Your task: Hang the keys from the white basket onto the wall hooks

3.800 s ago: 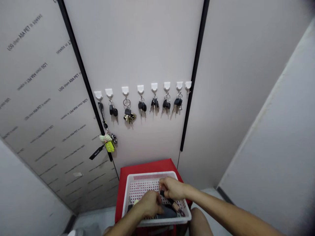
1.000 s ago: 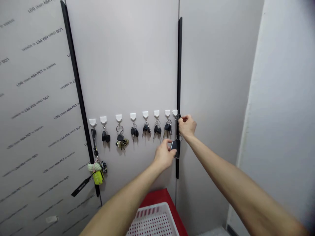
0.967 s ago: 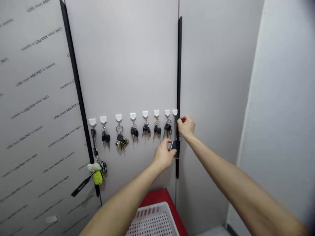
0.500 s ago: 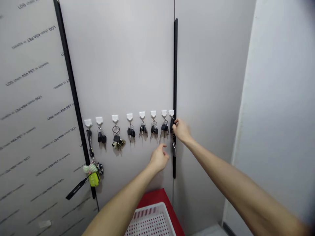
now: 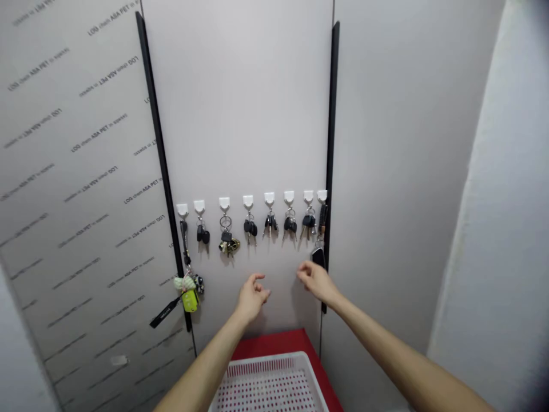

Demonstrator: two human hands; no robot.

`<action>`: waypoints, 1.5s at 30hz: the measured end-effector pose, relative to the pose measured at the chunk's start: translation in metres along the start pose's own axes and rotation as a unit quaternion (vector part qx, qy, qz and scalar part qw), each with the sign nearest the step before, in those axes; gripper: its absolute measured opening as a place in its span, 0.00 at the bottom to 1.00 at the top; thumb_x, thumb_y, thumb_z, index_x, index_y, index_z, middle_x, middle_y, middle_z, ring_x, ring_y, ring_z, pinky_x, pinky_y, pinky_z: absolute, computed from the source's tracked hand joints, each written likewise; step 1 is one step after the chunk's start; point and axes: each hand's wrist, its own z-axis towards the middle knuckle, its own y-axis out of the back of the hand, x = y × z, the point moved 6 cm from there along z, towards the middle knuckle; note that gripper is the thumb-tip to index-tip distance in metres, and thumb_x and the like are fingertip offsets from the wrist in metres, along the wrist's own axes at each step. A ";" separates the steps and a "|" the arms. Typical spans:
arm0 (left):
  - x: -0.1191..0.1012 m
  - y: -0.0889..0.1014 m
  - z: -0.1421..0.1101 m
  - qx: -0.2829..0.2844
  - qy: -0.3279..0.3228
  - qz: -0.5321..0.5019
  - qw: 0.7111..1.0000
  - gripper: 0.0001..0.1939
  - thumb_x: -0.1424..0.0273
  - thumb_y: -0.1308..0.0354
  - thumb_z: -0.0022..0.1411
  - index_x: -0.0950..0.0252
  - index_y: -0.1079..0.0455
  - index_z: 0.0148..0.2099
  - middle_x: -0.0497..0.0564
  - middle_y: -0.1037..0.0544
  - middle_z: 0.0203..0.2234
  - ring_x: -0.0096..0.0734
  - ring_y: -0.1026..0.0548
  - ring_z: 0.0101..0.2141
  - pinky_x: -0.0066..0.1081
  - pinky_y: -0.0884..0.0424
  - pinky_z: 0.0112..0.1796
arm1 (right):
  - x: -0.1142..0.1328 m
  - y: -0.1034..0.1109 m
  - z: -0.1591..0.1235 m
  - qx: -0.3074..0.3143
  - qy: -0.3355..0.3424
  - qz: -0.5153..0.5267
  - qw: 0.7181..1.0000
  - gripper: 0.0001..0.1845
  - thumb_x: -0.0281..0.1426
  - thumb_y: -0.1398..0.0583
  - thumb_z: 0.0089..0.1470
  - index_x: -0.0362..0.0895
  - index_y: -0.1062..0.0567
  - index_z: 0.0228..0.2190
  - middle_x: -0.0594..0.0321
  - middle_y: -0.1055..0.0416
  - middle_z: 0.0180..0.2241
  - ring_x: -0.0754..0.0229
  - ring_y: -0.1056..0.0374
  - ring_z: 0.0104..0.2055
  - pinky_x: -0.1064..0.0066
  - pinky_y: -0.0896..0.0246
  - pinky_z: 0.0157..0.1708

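Panel (image 5: 244,126): fob (image 5: 318,256) hanging (right hand (image 5: 316,281) below).

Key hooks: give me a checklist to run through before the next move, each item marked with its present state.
1. Black key fob hanging below its strap from the rightmost hook: ok.
2. All eight hooks carrying something: ok.
3. Left hand holding nothing: ok.
4. Right hand clear of the fob: cannot tell; they lie very close in this view.
5. Whole basket in view: not ok; its near end is cut off.
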 end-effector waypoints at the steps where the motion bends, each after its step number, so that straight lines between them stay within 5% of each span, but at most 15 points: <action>1: 0.007 0.007 -0.004 -0.014 0.004 -0.009 1.000 0.16 0.80 0.53 0.41 0.70 0.45 0.37 0.37 0.46 0.10 0.15 0.46 0.13 0.19 0.49 0.17 | 0.001 -0.019 -0.007 0.071 -0.008 0.024 0.997 0.05 0.30 0.51 0.38 0.43 0.42 0.17 0.70 0.47 0.12 0.69 0.50 0.14 0.76 0.56 0.15; 4: 0.014 0.024 -0.017 -0.037 -0.001 -0.026 0.999 0.21 0.82 0.54 0.40 0.72 0.47 0.41 0.36 0.47 0.10 0.14 0.49 0.13 0.19 0.50 0.17 | 0.020 -0.062 -0.027 0.233 -0.012 0.074 0.970 0.01 0.27 0.50 0.37 0.42 0.40 0.18 0.72 0.50 0.11 0.72 0.55 0.12 0.78 0.60 0.12; 6: -0.001 0.034 -0.026 -0.042 -0.038 -0.043 0.997 0.27 0.82 0.54 0.40 0.71 0.51 0.47 0.37 0.47 0.11 0.14 0.49 0.13 0.19 0.50 0.17 | 0.049 -0.072 -0.035 0.278 0.021 0.109 0.954 0.11 0.24 0.50 0.36 0.43 0.37 0.28 0.73 0.51 0.12 0.73 0.57 0.12 0.79 0.60 0.12; 9: -0.052 0.055 -0.045 -0.053 -0.151 -0.084 0.984 0.34 0.81 0.53 0.43 0.63 0.63 0.52 0.38 0.45 0.13 0.15 0.48 0.15 0.19 0.48 0.19 | 0.106 -0.057 -0.036 0.236 0.113 0.201 0.944 0.30 0.21 0.51 0.37 0.47 0.50 0.45 0.74 0.50 0.14 0.73 0.55 0.15 0.79 0.56 0.15; 14: -0.119 0.087 -0.069 -0.090 -0.274 -0.143 0.947 0.39 0.79 0.52 0.45 0.55 0.72 0.53 0.39 0.45 0.14 0.15 0.46 0.16 0.19 0.48 0.19 | 0.163 -0.021 -0.034 0.113 0.190 0.313 0.924 0.39 0.22 0.50 0.40 0.51 0.67 0.49 0.75 0.50 0.13 0.71 0.51 0.15 0.78 0.53 0.16; 22: -0.129 0.085 -0.077 -0.066 -0.263 -0.148 0.951 0.40 0.78 0.51 0.43 0.57 0.71 0.53 0.39 0.45 0.13 0.15 0.46 0.15 0.19 0.47 0.18 | 0.164 -0.026 -0.037 0.112 0.174 0.337 0.919 0.40 0.24 0.49 0.39 0.51 0.67 0.49 0.76 0.50 0.13 0.72 0.50 0.15 0.79 0.52 0.15; 26: -0.110 0.096 -0.061 -0.096 -0.207 -0.111 0.967 0.38 0.75 0.49 0.42 0.58 0.66 0.53 0.39 0.43 0.13 0.15 0.45 0.15 0.19 0.45 0.19 | 0.161 -0.037 -0.036 0.128 0.147 0.298 0.935 0.38 0.25 0.50 0.39 0.49 0.64 0.49 0.76 0.50 0.13 0.73 0.51 0.14 0.79 0.51 0.15; 29: -0.081 0.135 -0.037 -0.217 -0.155 -0.051 0.962 0.35 0.74 0.48 0.40 0.60 0.58 0.51 0.43 0.36 0.21 0.18 0.39 0.20 0.21 0.42 0.23 | 0.147 -0.049 -0.018 0.103 0.104 0.221 0.964 0.32 0.27 0.50 0.38 0.45 0.53 0.47 0.72 0.45 0.17 0.73 0.50 0.15 0.79 0.50 0.16; 31: -0.065 0.166 -0.026 -0.336 -0.135 -0.001 0.932 0.32 0.74 0.48 0.39 0.61 0.52 0.49 0.49 0.35 0.30 0.22 0.36 0.28 0.23 0.40 0.27 | 0.137 -0.049 0.000 0.027 0.087 0.154 0.984 0.29 0.28 0.49 0.37 0.43 0.47 0.45 0.67 0.40 0.24 0.72 0.46 0.19 0.77 0.47 0.20; 33: -0.057 0.183 -0.016 -0.388 -0.133 0.046 0.911 0.29 0.74 0.47 0.38 0.61 0.49 0.47 0.51 0.37 0.36 0.26 0.36 0.34 0.25 0.40 0.32 | 0.132 -0.045 0.016 -0.055 0.090 0.085 0.991 0.28 0.29 0.48 0.36 0.42 0.45 0.44 0.61 0.39 0.31 0.69 0.42 0.24 0.74 0.45 0.26; 38: -0.056 0.179 0.003 -0.380 -0.098 0.104 0.914 0.28 0.69 0.44 0.37 0.63 0.47 0.43 0.49 0.33 0.27 0.28 0.34 0.30 0.29 0.39 0.31 | 0.136 -0.057 0.039 -0.084 0.079 -0.013 0.993 0.29 0.33 0.46 0.35 0.42 0.44 0.43 0.60 0.36 0.27 0.62 0.40 0.28 0.67 0.46 0.31; 45: -0.080 0.161 0.022 -0.285 -0.110 -0.059 0.950 0.09 0.67 0.49 0.41 0.66 0.43 0.26 0.41 0.39 0.11 0.17 0.41 0.13 0.21 0.44 0.16 | 0.150 -0.086 0.029 -0.097 0.078 0.162 0.979 0.25 0.35 0.49 0.38 0.41 0.47 0.41 0.58 0.36 0.31 0.64 0.38 0.30 0.72 0.44 0.30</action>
